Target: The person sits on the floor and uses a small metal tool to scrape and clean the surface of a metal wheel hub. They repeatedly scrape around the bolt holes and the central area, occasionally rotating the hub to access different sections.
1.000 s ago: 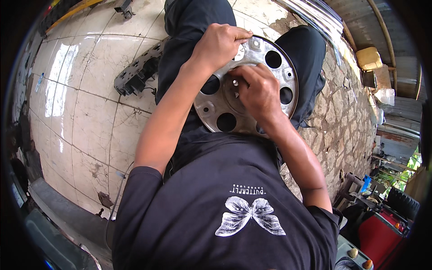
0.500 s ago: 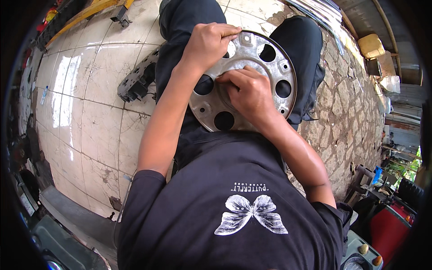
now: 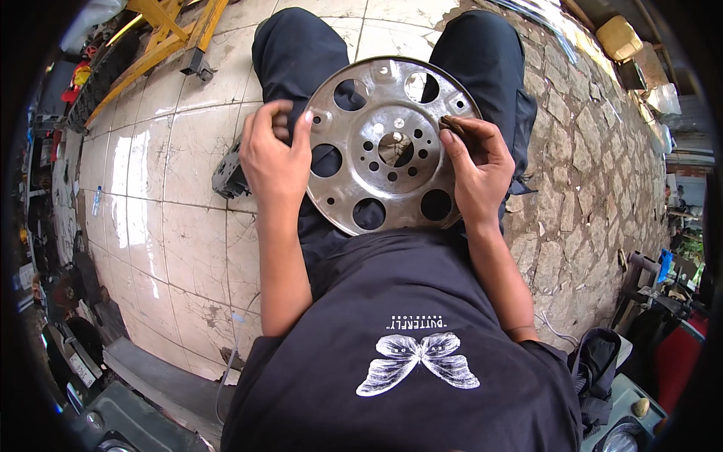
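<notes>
A round metal flexplate (image 3: pixel 361 135) with large round holes and a ring of small ones about its centre lies across my lap, between my knees. My left hand (image 3: pixel 276 154) is at its left rim, fingers bent and apart from the thumb, whose tip is by the edge. Nothing shows between those fingers. At the upper right of the plate, my right hand (image 3: pixel 482 162) is closed in a pinch. A small, dark brown folded piece (image 3: pixel 454 123), perhaps sandpaper, sticks out from its fingertips against the plate.
A dark metal part (image 3: pixel 229 175) stands on the tiled floor (image 3: pixel 188 181) beyond my left hand. A yellow frame (image 3: pixel 162 56) is at the far left, and stone paving (image 3: pixel 576 188) at the right. A yellow jerrycan (image 3: pixel 620 38) stands far right.
Both hands have moved apart from the plate's top and centre to its left and right sides. The centre holes are uncovered, and the plate appears turned.
</notes>
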{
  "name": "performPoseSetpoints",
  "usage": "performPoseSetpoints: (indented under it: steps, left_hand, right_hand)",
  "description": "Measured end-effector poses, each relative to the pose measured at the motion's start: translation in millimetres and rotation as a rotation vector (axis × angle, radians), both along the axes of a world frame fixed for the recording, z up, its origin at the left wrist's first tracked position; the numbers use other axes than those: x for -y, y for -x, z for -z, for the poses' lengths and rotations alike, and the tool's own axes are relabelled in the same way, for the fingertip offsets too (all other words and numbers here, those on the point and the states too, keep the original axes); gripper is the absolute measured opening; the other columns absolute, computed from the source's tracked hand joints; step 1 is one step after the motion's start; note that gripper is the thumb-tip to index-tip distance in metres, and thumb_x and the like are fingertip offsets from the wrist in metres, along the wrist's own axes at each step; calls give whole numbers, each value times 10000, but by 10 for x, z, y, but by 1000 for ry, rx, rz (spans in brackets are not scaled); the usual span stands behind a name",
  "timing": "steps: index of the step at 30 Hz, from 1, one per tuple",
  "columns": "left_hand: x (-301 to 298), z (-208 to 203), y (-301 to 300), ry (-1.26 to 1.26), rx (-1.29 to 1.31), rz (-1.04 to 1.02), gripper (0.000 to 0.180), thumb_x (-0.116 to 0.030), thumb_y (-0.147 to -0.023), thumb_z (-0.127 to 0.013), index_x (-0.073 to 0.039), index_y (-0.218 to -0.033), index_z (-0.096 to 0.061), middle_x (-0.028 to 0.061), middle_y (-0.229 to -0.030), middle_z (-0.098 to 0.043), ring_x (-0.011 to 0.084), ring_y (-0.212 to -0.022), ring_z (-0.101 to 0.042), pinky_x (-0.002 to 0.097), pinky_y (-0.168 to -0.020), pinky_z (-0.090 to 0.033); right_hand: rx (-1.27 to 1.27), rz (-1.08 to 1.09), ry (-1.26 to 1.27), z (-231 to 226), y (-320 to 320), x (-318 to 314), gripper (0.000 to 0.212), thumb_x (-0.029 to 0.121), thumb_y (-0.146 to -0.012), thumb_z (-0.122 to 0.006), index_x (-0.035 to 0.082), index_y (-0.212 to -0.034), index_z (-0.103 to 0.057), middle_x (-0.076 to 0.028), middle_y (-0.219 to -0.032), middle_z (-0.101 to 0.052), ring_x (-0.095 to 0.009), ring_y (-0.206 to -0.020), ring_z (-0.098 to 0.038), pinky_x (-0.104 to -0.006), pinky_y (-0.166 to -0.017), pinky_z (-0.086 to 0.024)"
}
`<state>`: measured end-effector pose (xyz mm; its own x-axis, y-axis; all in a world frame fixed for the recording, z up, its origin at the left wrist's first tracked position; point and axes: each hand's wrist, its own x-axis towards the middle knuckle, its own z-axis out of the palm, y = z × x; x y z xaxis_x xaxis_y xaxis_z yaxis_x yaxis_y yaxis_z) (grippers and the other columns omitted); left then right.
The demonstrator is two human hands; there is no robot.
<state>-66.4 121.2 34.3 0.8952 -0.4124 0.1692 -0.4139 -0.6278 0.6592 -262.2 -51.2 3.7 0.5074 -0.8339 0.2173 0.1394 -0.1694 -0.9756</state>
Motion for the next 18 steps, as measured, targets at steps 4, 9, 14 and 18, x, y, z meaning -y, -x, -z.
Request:
performPoseSetpoints:
  steps: [4, 9, 14, 18]
  left_hand:
    - [-217, -112, 161, -167, -196, -33, 443, -367, -1000, -821, 46, -1127, -722, 165, -879, -773, 273, -830, -752, 415, -823, -589]
    - [-277, -99, 102, 86, -331, 96, 444, -330, -1061, -769, 82, -1217, -712, 153, -925, -784, 191, -850, -738, 336, -821, -574]
    - [-379, 41, 50, 668, -484, 330, 400, -105, -1074, -697, 64, -1435, -671, 124, -1164, -776, 141, -955, -704, 298, -886, -573]
    - [-182, 227, 98, 1197, -869, 477, 690, -382, -1052, -669, 54, -1574, -545, 236, -1435, -665, 321, -1270, -683, 457, -1087, -573]
  right_hand:
    - [50, 29, 10, 56, 20, 16, 238, 18, -970, -853, -33, -1176, -745, -83, -1164, -781, -146, -1078, -733, -291, -981, -571]
    - [94, 67, -23, 100, 16, -5, 239, 28, -967, -862, -27, -1170, -747, -85, -1157, -785, -143, -1096, -724, -286, -992, -561]
    - [190, 99, -122, 124, 58, -75, 226, 25, -1003, -830, -3, -1203, -728, -64, -1158, -790, -113, -1068, -730, -258, -980, -565]
    - [260, 51, -181, 72, 1, -113, 246, 17, -1006, -821, -4, -1222, -706, -69, -1176, -789, -133, -1112, -738, -280, -1007, -580]
